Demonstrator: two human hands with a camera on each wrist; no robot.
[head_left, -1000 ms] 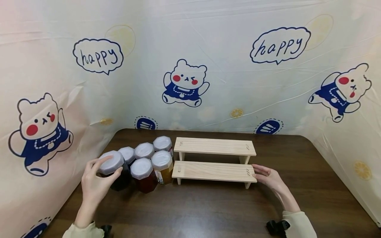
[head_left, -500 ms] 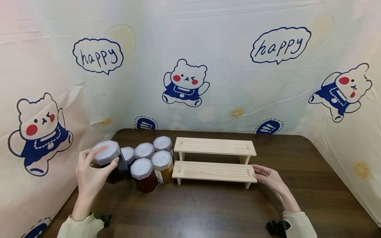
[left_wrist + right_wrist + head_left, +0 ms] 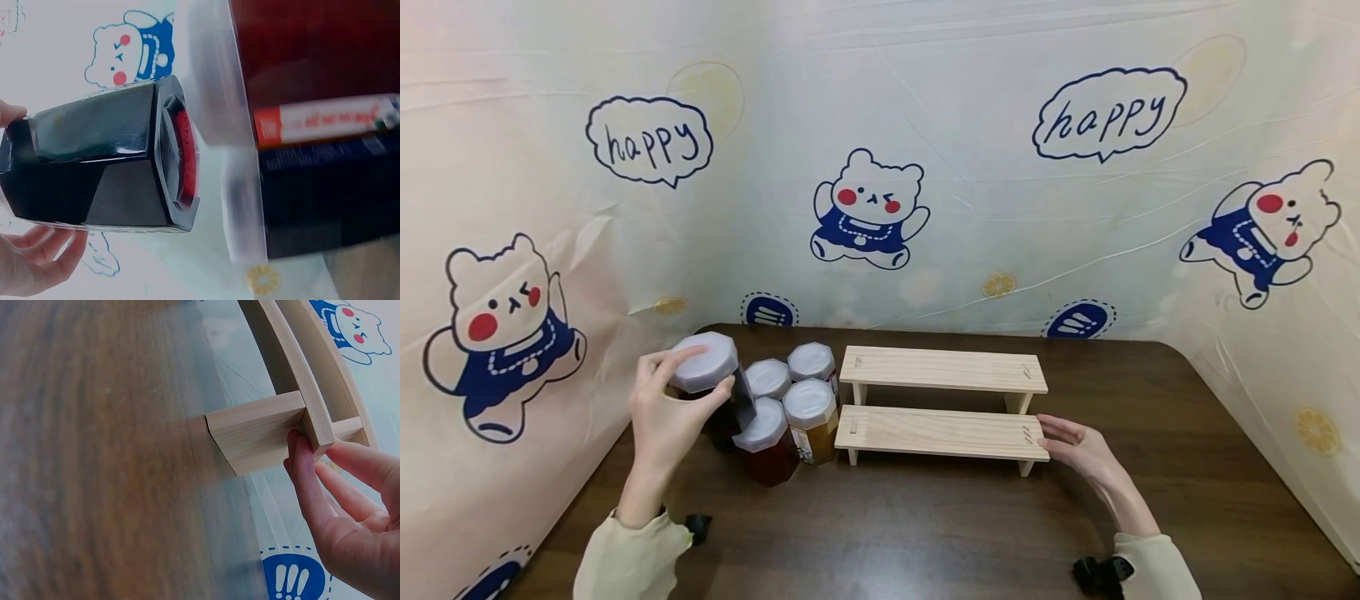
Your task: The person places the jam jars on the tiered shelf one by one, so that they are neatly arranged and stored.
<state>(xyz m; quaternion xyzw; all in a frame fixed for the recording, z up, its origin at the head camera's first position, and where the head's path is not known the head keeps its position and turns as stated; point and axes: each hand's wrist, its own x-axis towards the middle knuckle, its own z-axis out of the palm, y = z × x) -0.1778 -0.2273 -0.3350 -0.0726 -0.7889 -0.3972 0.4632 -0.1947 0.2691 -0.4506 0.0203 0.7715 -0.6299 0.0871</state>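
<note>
My left hand (image 3: pixel 662 408) grips a dark octagonal jar by its frosted white lid (image 3: pixel 706 365), raised over the left side of the jar group. The underside of this dark jar (image 3: pixel 100 156) shows in the left wrist view, apart from the lids beside it. At the right, my right hand (image 3: pixel 1086 452) pinches the end of the front, lower wooden step (image 3: pixel 940 432), thumb and fingers on opposite faces of the board in the right wrist view. A taller wooden step (image 3: pixel 943 368) stands right behind it.
Left of the steps stand a red jar (image 3: pixel 769 464), an amber jar (image 3: pixel 814 427) and others with white lids (image 3: pixel 811 360); the held jar hides part of this group. Below is a brown wooden table (image 3: pixel 880 533), with a printed curtain (image 3: pixel 970 108) around its back and sides.
My left hand has lifted the dark jar, first up and leftward, then back right over the other jars, covering one of them. My right hand and the steps stay in place.
</note>
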